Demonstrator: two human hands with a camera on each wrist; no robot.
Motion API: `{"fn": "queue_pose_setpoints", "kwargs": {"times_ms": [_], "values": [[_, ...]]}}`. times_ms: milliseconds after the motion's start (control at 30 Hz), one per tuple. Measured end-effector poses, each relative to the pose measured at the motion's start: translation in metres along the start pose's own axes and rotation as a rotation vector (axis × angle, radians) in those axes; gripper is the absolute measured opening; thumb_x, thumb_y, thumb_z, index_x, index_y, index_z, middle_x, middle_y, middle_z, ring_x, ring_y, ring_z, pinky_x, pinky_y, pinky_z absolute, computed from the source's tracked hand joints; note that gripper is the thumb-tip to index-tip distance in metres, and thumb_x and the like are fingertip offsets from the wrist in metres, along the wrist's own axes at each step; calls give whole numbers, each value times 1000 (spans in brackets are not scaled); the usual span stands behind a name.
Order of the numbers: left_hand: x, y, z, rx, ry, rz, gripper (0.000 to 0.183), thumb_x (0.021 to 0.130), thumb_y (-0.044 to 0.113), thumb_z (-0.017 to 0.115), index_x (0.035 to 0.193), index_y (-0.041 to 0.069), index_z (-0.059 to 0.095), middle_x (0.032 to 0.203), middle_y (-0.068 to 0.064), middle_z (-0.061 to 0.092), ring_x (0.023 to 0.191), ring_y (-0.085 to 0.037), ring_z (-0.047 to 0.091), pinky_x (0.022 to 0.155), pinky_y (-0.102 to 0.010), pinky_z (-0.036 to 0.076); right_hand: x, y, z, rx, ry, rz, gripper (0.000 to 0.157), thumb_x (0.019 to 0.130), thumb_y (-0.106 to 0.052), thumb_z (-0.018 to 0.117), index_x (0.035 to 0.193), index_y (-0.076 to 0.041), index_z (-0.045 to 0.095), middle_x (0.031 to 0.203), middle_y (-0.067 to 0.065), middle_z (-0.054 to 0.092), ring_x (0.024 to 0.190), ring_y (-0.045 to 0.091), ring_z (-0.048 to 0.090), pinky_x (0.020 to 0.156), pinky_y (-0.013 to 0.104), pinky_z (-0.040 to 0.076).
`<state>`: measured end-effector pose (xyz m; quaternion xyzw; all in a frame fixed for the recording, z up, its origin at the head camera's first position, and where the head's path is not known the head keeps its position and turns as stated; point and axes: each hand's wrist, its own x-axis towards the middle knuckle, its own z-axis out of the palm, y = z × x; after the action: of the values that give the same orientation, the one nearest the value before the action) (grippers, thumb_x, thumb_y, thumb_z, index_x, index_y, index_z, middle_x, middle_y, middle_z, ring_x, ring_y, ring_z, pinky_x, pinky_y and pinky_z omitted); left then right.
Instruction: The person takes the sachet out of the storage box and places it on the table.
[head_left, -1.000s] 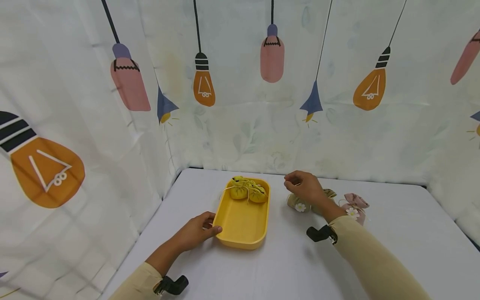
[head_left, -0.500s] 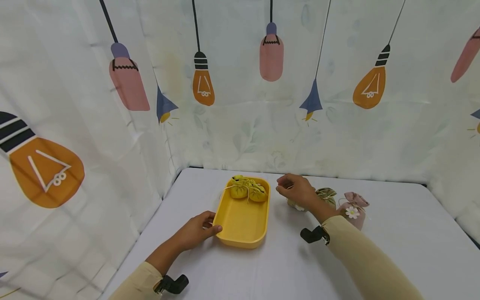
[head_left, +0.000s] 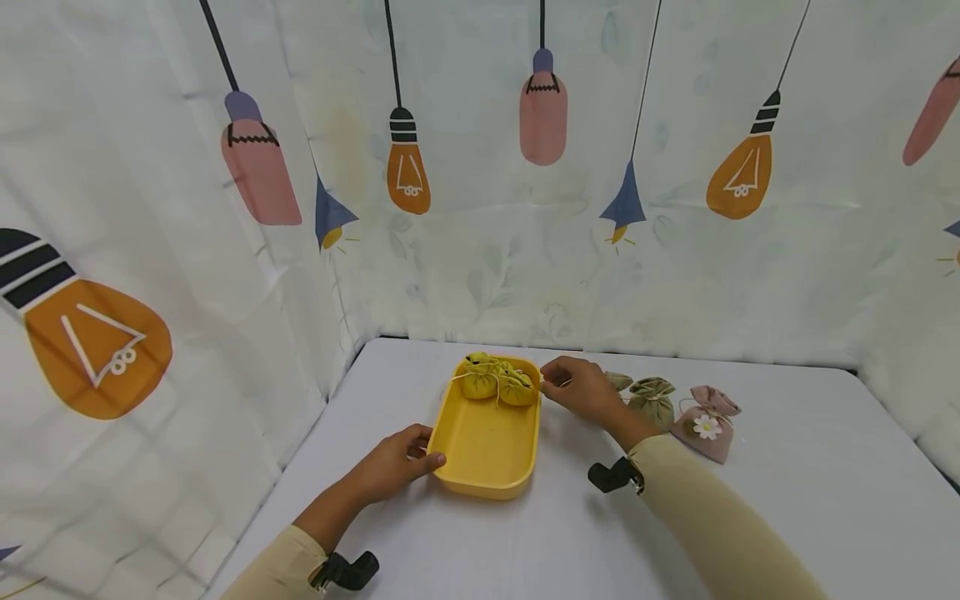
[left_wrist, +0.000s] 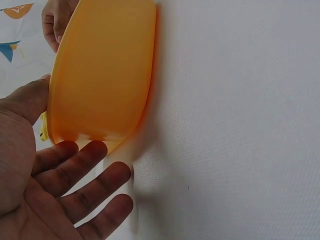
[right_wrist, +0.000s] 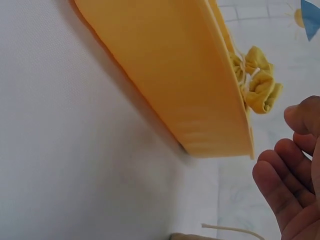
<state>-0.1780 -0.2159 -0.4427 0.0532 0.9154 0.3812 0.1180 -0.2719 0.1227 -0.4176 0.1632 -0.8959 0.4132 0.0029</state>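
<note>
A yellow plastic tray (head_left: 487,450) stands on the table, with two small yellow drawstring pouches (head_left: 516,388) at its far end. My left hand (head_left: 393,465) holds the tray's near left corner. In the left wrist view its thumb lies over the rim, and fingertips (left_wrist: 94,150) touch the outer wall. By the tray's far right rim is my right hand (head_left: 585,390), fingers loosely bent and nothing between them. The right wrist view shows this hand (right_wrist: 295,165) beside the rim, close to the yellow pouches (right_wrist: 262,87).
Right of the tray, a green pouch (head_left: 652,402) stands beside another greenish one (head_left: 617,381), partly hidden by my right hand. Farther right leans a pink pouch (head_left: 707,427) with a white flower. A white curtain (head_left: 480,275) printed with lamps hangs behind the table (head_left: 810,467).
My right hand has moved left from above the green pouches to the tray's right rim, uncovering the pink pouch and one green pouch. The left hand and tray stay put.
</note>
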Motion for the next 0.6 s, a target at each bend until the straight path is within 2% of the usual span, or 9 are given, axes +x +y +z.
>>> {"fn": "queue_pose_setpoints", "kwargs": {"times_ms": [433, 600], "values": [[0, -2, 0, -7, -6, 23, 51, 94, 44, 74, 133, 14, 61, 118, 3, 67, 109, -20, 63, 91, -48, 53, 5, -7, 14, -19, -33, -19, 21, 95, -22, 76, 114, -13, 72, 102, -3, 69, 96, 17, 66, 81, 37, 57], [0, -3, 0, -4, -3, 24, 51, 94, 44, 74, 133, 13, 61, 117, 3, 67, 109, -19, 63, 92, -48, 53, 10, -11, 18, -77, -44, -11, 21, 94, -21, 77, 114, -14, 72, 102, -3, 68, 95, 16, 63, 81, 36, 56]]}}
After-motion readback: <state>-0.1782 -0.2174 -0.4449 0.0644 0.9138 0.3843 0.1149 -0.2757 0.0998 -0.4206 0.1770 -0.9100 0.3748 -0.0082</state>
